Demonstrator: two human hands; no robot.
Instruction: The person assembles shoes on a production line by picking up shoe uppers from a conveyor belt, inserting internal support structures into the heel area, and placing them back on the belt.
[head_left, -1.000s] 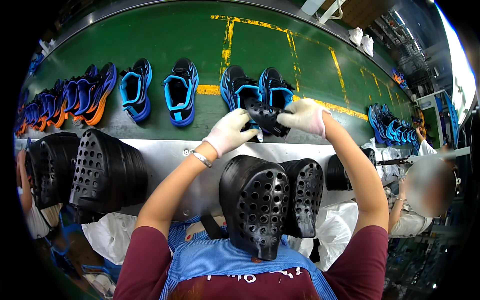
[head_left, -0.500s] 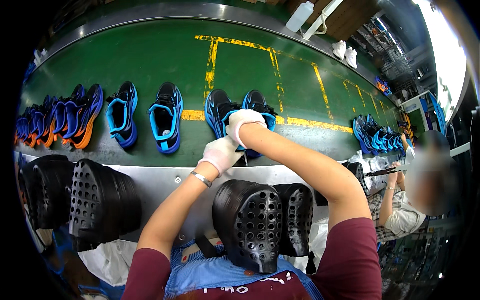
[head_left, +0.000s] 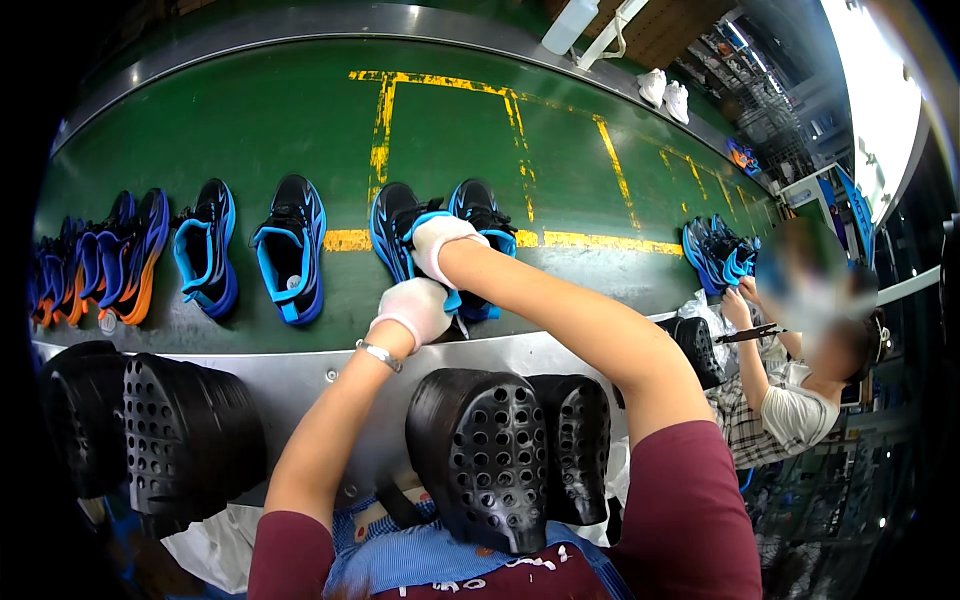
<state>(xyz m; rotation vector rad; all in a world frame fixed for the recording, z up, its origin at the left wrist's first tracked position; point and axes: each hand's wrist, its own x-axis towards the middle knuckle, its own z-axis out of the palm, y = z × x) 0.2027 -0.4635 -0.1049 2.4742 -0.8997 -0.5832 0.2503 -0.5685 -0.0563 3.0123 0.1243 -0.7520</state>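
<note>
Gloves of white cloth cover both hands, which meet over a pair of black-and-blue sneakers [head_left: 435,245] standing near the front edge of the green conveyor belt [head_left: 300,120]. The right hand [head_left: 438,245], reached across from the right, lies curled over the collar of the left shoe of that pair; whether its fingers truly grip cannot be told. The left hand [head_left: 415,310], a metal bracelet [head_left: 380,355] at its wrist, is closed loosely at the heel end of the same shoe, just at the belt's metal rim [head_left: 300,375]. Further left along the front edge stand two single black-and-blue sneakers [head_left: 250,260] and a tight row of blue-and-orange ones [head_left: 100,260]. Black perforated shoe moulds [head_left: 500,450] hang below the rim. Beyond the belt's right end a co-worker [head_left: 800,380] bends over more blue sneakers [head_left: 720,255].
</note>
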